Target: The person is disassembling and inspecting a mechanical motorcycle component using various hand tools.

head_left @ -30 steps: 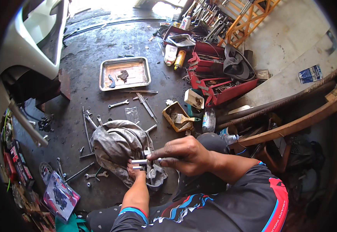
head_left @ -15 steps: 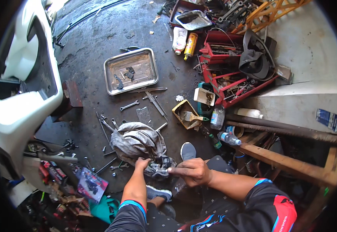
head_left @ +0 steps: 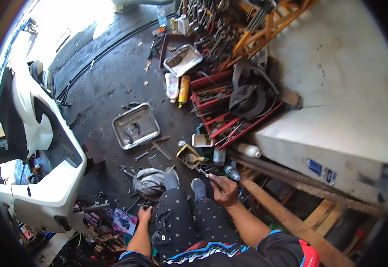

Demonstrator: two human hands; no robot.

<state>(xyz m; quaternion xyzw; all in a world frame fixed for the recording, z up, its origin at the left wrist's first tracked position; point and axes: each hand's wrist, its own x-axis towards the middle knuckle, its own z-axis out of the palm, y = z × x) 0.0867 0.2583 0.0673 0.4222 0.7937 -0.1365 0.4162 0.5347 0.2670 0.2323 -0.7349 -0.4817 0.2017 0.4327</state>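
With R hand in a closed pinch: thumb-to-fingertip grip on near end of small, slim metal part. With L hand low, just beside L trouser leg: not determinable whether fingers spread, curled or loaded; too small. Loc. of metal part: at R fingertips, projecting past them, well apart from L hand. Handling (est.): prob. light, stiff, not fragile; poss. slippery if oily. Take hold at near end or mid-length, thumb opposing fingers; squeeze moderately, given little surface to grip. Orientation: w/ long axis approx. in line w/ R fingers, free end pointing fwd. and to L, away from body, toward tub; exact tilt not readable. Fine detail of free end: blurred, type not identifiable. Refs.: fwd. and L of R hand, tub; just R of R fingertips, clear plastic bottle; fwd. of L hand, crumpled grey cloth; farther fwd. of both hands, well apart, metal tray; far fwd. of R hand, red toolbox.
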